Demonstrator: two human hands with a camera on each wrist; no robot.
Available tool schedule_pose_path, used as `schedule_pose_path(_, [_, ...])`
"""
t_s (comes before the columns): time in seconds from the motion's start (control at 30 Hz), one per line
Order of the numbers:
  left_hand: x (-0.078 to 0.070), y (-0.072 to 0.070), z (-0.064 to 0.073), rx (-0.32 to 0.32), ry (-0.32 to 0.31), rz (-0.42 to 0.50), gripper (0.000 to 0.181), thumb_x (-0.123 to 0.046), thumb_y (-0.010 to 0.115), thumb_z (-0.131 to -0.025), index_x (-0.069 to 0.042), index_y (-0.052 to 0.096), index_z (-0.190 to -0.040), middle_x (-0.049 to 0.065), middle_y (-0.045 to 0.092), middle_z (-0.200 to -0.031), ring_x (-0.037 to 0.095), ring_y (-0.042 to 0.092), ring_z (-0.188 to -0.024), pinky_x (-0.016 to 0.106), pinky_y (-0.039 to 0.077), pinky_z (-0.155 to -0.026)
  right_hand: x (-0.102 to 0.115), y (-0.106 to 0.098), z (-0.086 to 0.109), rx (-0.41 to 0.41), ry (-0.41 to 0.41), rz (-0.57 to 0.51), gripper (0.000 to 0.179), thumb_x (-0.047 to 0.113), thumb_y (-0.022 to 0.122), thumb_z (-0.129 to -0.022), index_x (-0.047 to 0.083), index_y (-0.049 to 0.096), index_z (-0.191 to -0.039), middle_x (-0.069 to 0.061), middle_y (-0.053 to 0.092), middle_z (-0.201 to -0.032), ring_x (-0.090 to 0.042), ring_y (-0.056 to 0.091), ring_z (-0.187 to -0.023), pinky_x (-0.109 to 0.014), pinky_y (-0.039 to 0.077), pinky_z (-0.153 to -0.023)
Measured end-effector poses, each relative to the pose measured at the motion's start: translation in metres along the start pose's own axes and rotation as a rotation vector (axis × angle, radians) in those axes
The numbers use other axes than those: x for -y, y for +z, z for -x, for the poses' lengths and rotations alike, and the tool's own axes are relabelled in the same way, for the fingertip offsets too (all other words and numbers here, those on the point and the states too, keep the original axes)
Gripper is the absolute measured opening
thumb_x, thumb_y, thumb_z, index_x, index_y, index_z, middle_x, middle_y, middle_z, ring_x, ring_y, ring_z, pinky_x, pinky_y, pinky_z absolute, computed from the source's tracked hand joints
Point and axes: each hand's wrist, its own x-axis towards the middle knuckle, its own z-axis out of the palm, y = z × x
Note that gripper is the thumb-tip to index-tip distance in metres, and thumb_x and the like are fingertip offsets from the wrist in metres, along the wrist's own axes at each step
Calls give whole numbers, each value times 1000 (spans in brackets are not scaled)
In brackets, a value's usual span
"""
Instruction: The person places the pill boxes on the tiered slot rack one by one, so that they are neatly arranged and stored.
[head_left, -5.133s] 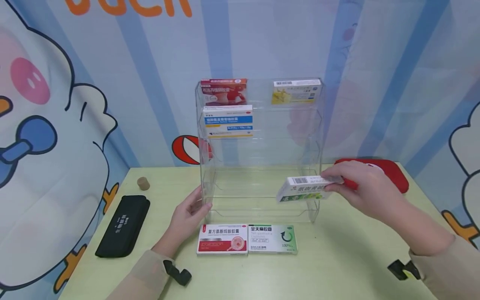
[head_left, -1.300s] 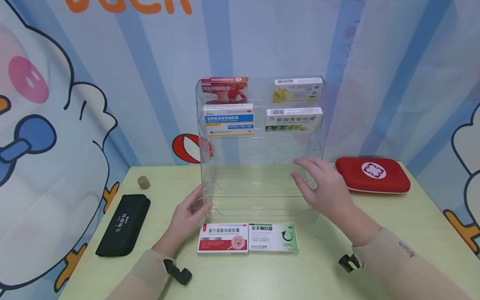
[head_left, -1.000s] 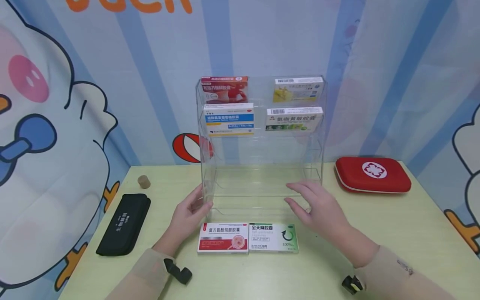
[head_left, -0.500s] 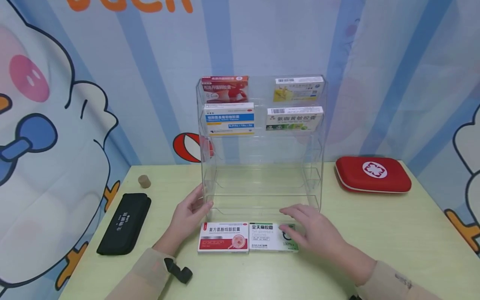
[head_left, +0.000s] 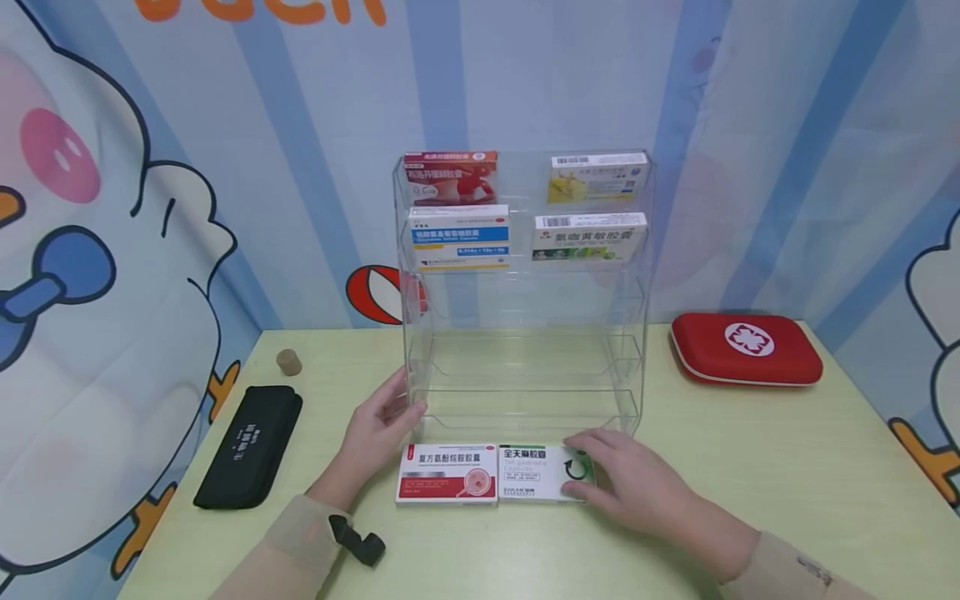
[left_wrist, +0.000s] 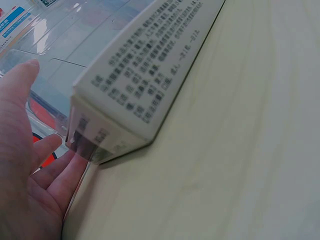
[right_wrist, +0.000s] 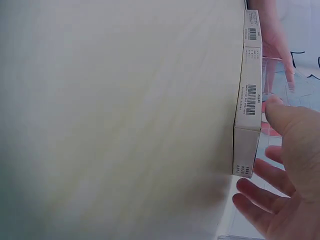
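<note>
A clear acrylic tiered display rack [head_left: 525, 404] stands mid-table; my left hand [head_left: 382, 421] holds its lower left side, thumb in front, other fingers partly hidden behind the side. Flat before the rack lie two medicine boxes side by side: a red-and-white one [head_left: 447, 477] and a green-and-white one [head_left: 536, 475]. My right hand [head_left: 633, 479] is at the right end of the green-and-white box, thumb and fingers spread around that end. In the right wrist view, the thumb [right_wrist: 282, 117] is beside the box's edge, fingers loosely curved; firm contact is not clear.
On the rack's upper tiers sit a red box [head_left: 450, 179], a yellow-and-white box [head_left: 597, 177], a blue-and-white box [head_left: 460, 239] and a white-and-green box [head_left: 588, 237]. A black pouch [head_left: 247, 447] and small cork [head_left: 288, 362] lie left; a red case [head_left: 746, 350] lies right.
The white-and-green box, earlier in my right hand, now stands on the second tier. My right hand has come down to the green-and-white box. My left hand has stayed at the rack.
</note>
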Motion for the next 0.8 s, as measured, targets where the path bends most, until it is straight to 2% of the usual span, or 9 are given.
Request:
schedule_pose_path(0.17, [-1,0,0,1,-9,-4,72,-34,74,-107,-41,41,-170,2,52,-172,35,61,-150,50,56,-118,-2,1,2,34,27,-2,62,45,85,-95,9,71,-142,-9,76,-138,-29,73,-128,-50,62,-111])
schedule_pose_path(0.43, [0,0,0,3,-13,-4,72,-35,74,-107,-42,40,-170,1,51,-172,34,61,-151,50,56,-118,-3,4,3,-3,19,-5,64,48,87,-93,10,71,-141,-6,76,-136,-25,73,-125,-48,63,-109])
schedule_pose_path(0.63, [0,0,0,1,-7,-4,72,-35,74,-107,-42,40,-170,1,52,-172,34,61,-150,50,56,-118,-2,4,3,-51,16,-30,63,44,93,-88,13,73,-139,0,75,-132,-19,75,-115,-45,67,-100])
schedule_pose_path(0.8, [-1,1,0,2,-5,-1,71,-34,74,-107,-42,41,-170,1,52,-172,34,62,-150,49,57,-117,-1,4,2,-109,2,-81,57,36,97,-84,14,76,-132,2,75,-127,-10,73,-100,-35,68,-89])
